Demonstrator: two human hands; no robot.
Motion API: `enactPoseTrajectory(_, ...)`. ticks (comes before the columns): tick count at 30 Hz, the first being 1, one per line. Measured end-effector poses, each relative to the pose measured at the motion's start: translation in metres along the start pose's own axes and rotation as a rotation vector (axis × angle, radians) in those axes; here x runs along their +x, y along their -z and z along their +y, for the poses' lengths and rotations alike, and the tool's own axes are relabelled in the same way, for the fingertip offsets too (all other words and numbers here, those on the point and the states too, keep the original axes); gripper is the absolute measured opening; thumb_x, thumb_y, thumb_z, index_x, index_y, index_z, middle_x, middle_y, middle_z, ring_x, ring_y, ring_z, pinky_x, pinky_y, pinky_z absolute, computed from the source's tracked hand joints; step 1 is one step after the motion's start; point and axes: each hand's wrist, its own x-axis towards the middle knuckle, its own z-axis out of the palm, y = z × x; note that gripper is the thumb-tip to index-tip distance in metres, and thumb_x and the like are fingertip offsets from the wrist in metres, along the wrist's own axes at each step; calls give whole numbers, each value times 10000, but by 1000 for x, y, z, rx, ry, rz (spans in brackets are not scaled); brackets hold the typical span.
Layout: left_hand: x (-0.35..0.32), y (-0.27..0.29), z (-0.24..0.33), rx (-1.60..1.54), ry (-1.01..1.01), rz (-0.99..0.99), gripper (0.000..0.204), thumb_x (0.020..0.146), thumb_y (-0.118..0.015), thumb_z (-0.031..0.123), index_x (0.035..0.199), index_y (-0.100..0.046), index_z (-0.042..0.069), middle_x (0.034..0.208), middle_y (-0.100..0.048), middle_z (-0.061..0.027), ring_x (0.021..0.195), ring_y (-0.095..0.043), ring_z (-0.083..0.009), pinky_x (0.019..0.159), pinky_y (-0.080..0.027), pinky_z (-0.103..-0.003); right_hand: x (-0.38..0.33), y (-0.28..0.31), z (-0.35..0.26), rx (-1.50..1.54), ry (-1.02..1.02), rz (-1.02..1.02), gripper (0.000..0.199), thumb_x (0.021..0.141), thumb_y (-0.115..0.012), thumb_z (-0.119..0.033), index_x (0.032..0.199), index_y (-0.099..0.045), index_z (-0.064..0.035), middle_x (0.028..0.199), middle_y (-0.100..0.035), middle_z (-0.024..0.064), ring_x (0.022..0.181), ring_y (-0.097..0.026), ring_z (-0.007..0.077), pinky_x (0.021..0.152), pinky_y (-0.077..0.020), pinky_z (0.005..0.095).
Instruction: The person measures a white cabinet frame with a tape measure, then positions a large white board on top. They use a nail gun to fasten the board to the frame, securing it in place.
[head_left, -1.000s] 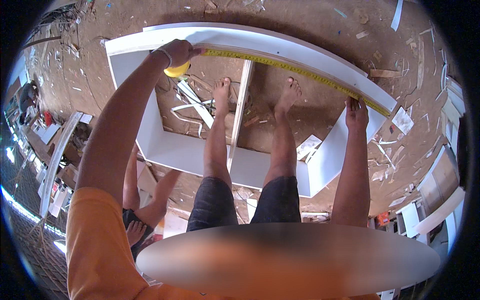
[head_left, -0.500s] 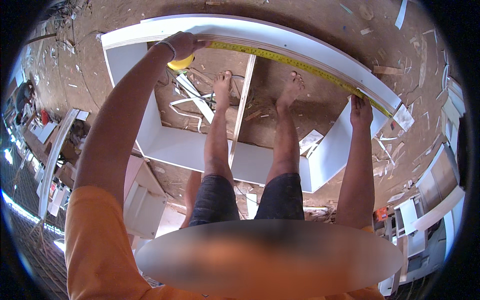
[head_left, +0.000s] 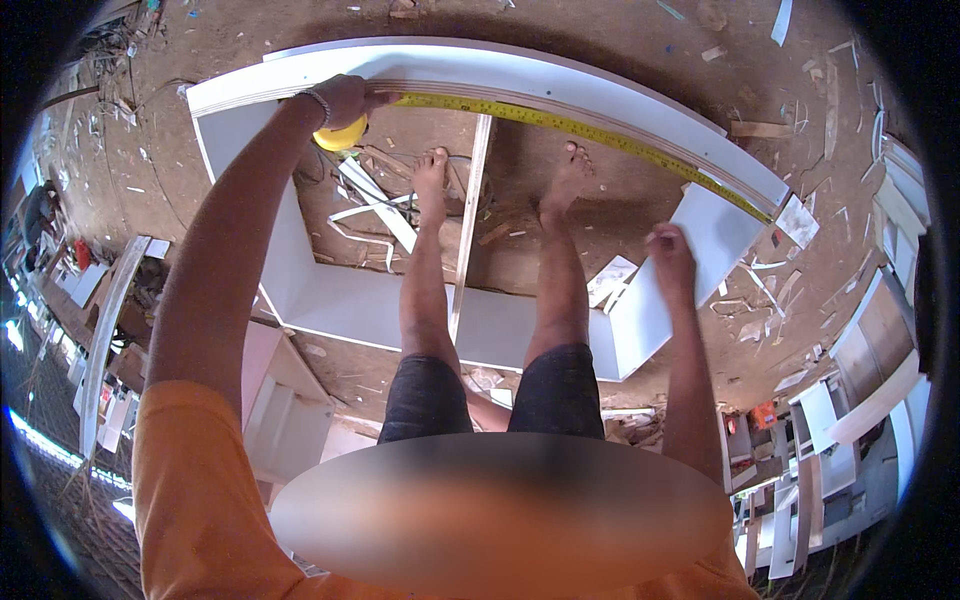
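A white cabinet frame with a curved-looking long far board lies around my feet, split by an upright divider. Along the inner edge of that far board runs the yellow blade of a tape measure, reaching the board's right end. My left hand is closed at the far left of the board, gripping the tape measure; its round yellow case shows just below the hand. My right hand hovers over the frame's right side panel, apart from the blade. Its fingers are curled, and whatever they hold, if anything, is hidden.
White offcut strips and a cable lie on the dirt floor inside the frame. A small white piece sits off its right end. Panels are stacked at the right; a long board stands at the left. Part of another person's limb shows behind my legs.
My right hand has come off the tape blade and drawn back toward me, slightly left. My left hand stays on the tape measure, and the blade still lies along the board.
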Motion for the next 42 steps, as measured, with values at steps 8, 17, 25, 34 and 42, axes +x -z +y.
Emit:
enactPoseTrajectory(8, -14, 27, 15, -223, 96, -4, 624, 955, -394, 657, 999, -713, 122, 922, -726, -121, 933, -688, -296, 934, -518, -454, -177, -25, -189, -253, 194, -523, 488, 896, -697, -290, 1290, -581, -26, 1289, -582, 269, 1310, -498, 435, 1081, -385, 554)
enactPoseTrajectory(17, -22, 35, 18, -240, 17, -21, 541, 989, -392, 598, 1060, -707, 164, 890, -710, -98, 891, -679, -270, 921, -516, -426, -176, -39, -167, -213, 235, -478, 376, 876, -681, -280, 1149, -635, -25, 1191, -635, 187, 1224, -557, 367, 1018, -385, 535)
enactPoseTrajectory(25, -30, 51, 35, -319, 207, -91, 566, 992, -483, 621, 984, -760, 127, 864, -715, -96, 875, -672, -253, 869, -505, -413, -171, -51, -169, -213, 169, -389, 251, 870, -669, -239, 1025, -665, -43, 1027, -691, 158, 1028, -644, 341, 931, -422, 484)
enactPoseTrajectory(34, -32, 50, 35, -371, 181, -77, 759, 932, -417, 763, 991, -774, 96, 967, -719, -165, 971, -671, -308, 955, -477, -470, -172, -53, -168, -276, 105, -408, 209, 873, -665, -220, 988, -671, -46, 1015, -706, 146, 1020, -654, 331, 929, -422, 471)
enactPoseTrajectory(42, -28, 40, 37, -369, 231, 43, 741, 928, -457, 759, 806, -740, 84, 553, -582, -73, 491, -586, -196, 601, -498, -401, -171, -54, -164, -225, 137, -357, 216, 881, -654, -229, 995, -666, -46, 1026, -703, 156, 1015, -658, 334, 929, -420, 472)
